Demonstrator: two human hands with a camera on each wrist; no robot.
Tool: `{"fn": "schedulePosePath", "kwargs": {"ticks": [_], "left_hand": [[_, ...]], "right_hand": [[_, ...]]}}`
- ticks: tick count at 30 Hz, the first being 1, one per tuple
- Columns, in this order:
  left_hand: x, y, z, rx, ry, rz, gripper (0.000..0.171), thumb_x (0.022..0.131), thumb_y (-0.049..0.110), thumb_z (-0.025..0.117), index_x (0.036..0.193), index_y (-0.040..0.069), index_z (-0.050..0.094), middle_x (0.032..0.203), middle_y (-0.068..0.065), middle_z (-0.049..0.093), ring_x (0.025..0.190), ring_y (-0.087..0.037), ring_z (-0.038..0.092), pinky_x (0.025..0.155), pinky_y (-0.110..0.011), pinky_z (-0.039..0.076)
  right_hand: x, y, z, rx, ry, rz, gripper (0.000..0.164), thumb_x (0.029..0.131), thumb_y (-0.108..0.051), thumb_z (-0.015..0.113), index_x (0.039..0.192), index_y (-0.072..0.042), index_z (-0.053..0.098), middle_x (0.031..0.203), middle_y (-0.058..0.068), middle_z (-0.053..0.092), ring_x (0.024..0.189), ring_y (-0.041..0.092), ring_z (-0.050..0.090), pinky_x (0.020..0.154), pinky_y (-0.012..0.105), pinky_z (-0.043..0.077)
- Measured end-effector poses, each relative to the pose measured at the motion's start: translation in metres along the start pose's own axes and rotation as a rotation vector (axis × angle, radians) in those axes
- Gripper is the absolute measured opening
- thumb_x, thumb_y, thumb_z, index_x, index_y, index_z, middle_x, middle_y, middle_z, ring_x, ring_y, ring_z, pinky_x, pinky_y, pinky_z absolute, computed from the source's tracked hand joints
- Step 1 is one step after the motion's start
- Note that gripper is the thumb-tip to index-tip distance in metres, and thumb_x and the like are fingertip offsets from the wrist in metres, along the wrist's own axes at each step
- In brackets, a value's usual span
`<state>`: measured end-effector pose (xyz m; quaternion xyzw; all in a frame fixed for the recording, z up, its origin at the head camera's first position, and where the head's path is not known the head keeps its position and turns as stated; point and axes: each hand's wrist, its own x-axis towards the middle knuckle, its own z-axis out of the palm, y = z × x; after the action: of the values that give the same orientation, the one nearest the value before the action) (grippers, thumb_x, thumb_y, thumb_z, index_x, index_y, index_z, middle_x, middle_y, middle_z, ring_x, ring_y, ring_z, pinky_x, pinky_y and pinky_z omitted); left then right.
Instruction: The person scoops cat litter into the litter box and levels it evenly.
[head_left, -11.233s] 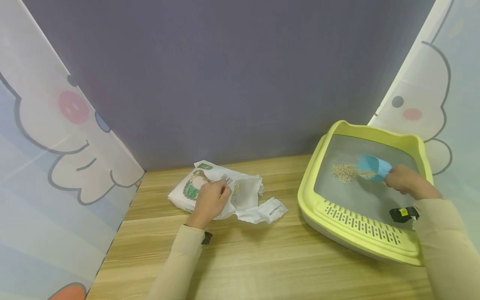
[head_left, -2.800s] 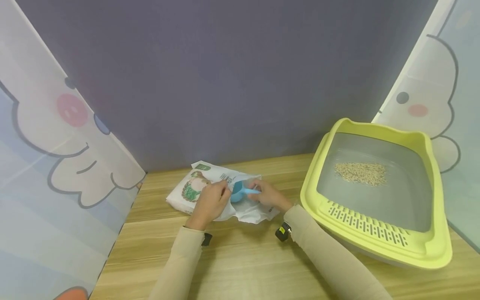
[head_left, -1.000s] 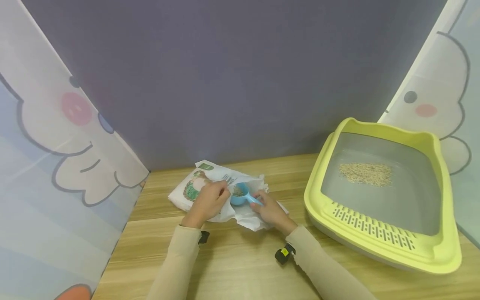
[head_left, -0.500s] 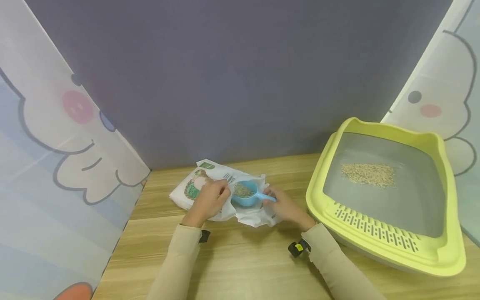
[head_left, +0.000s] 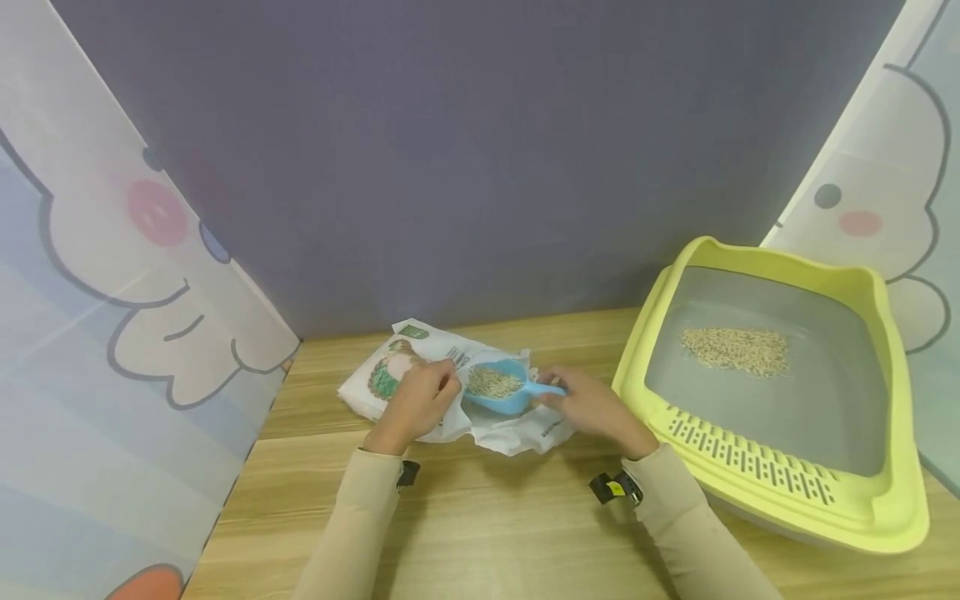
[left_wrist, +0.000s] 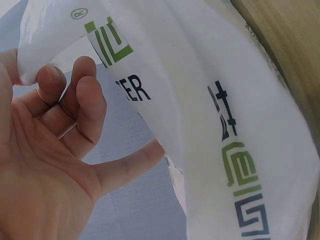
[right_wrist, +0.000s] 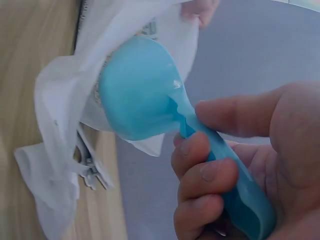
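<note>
My left hand (head_left: 418, 402) pinches the mouth edge of a white printed litter bag (head_left: 435, 346), which lies on its side. In the left wrist view, the thumb and index finger meet at the bag's edge (left_wrist: 150, 30) and one finger reaches against its film. My right hand (head_left: 592, 406) grips the handle of a light blue scoop (head_left: 513, 403), fingers curled under and thumb on top in the right wrist view. The scoop's bowl (right_wrist: 140, 90) is at the bag's opening, heaped with tan pellets (head_left: 492, 383). Part of the bowl's underside overlaps the bag's torn flap.
To the right stands a yellow-rimmed litter box (head_left: 633, 367) with a grey pan and perforated front ledge. A patch of tan pellets (head_left: 738, 350) lies in it. A grey panel (head_left: 480, 167) rises behind the wooden table (head_left: 495, 533); cartoon panels flank both sides.
Earlier the scoop spilled pellets in the litter box, then went into the bag. It has since drawn back rightward, now filled. The left hand has kept its hold on the bag.
</note>
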<state>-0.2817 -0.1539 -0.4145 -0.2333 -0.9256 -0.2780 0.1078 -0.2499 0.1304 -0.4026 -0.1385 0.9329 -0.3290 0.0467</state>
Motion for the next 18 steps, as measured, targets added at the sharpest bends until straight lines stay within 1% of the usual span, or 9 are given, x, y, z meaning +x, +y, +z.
{"fn": "schedulePosePath", "kwargs": {"ticks": [1,4,6,8,12,15,18], "left_hand": [[0.000,0.000,0.000,0.001,0.000,0.000,0.029,0.098,0.017,0.045,0.070,0.018,0.042,0.060,0.005,0.036,0.053,-0.008,0.029,0.054,-0.025,0.031],[0.000,0.000,0.000,-0.002,0.001,0.002,0.029,0.098,0.017,0.045,0.070,0.018,0.041,0.060,0.005,0.036,0.053,-0.008,0.029,0.054,-0.025,0.031],[0.001,-0.001,0.000,-0.004,0.004,0.004,0.029,0.098,0.016,0.045,0.069,0.018,0.041,0.060,0.005,0.036,0.053,-0.008,0.029,0.054,-0.025,0.031],[0.001,0.000,0.000,-0.005,0.003,0.003,0.029,0.098,0.016,0.046,0.070,0.018,0.042,0.060,0.005,0.036,0.053,-0.008,0.030,0.054,-0.025,0.031],[-0.001,0.002,-0.001,-0.002,-0.001,-0.006,0.028,0.098,0.016,0.046,0.070,0.018,0.043,0.060,0.005,0.038,0.054,-0.008,0.032,0.055,-0.026,0.032],[-0.001,0.002,-0.001,0.004,-0.001,-0.007,0.028,0.098,0.016,0.047,0.070,0.018,0.043,0.060,0.005,0.038,0.054,-0.008,0.032,0.055,-0.026,0.032],[-0.001,0.001,0.000,0.007,0.001,-0.004,0.028,0.098,0.016,0.047,0.070,0.018,0.043,0.060,0.006,0.038,0.054,-0.008,0.032,0.055,-0.025,0.032]], "right_hand": [[-0.001,0.000,-0.002,0.000,0.001,0.001,0.031,0.100,-0.029,0.061,0.126,-0.014,0.064,0.119,0.012,0.071,0.102,0.027,0.066,0.081,0.046,0.054],[-0.003,0.001,-0.007,0.023,0.007,-0.003,0.030,0.099,-0.030,0.061,0.124,-0.014,0.066,0.114,0.009,0.071,0.099,0.024,0.066,0.079,0.043,0.053],[-0.003,0.001,-0.010,0.045,0.016,-0.012,0.028,0.097,-0.029,0.062,0.120,-0.013,0.067,0.107,0.007,0.071,0.091,0.021,0.064,0.074,0.038,0.052],[-0.004,0.001,-0.012,0.063,0.021,-0.010,0.026,0.096,-0.027,0.064,0.117,-0.012,0.069,0.097,0.005,0.069,0.079,0.018,0.060,0.066,0.033,0.049],[-0.006,0.000,-0.017,0.064,0.013,0.017,0.021,0.095,-0.029,0.067,0.111,-0.015,0.069,0.085,0.004,0.065,0.062,0.017,0.052,0.055,0.032,0.045],[-0.009,0.000,-0.023,0.047,0.009,0.019,0.020,0.094,-0.031,0.069,0.108,-0.017,0.070,0.081,0.002,0.064,0.057,0.016,0.050,0.052,0.031,0.045],[-0.013,0.001,-0.030,0.030,0.014,-0.010,0.020,0.094,-0.032,0.071,0.108,-0.018,0.070,0.081,0.001,0.063,0.057,0.015,0.050,0.053,0.031,0.044]]}}
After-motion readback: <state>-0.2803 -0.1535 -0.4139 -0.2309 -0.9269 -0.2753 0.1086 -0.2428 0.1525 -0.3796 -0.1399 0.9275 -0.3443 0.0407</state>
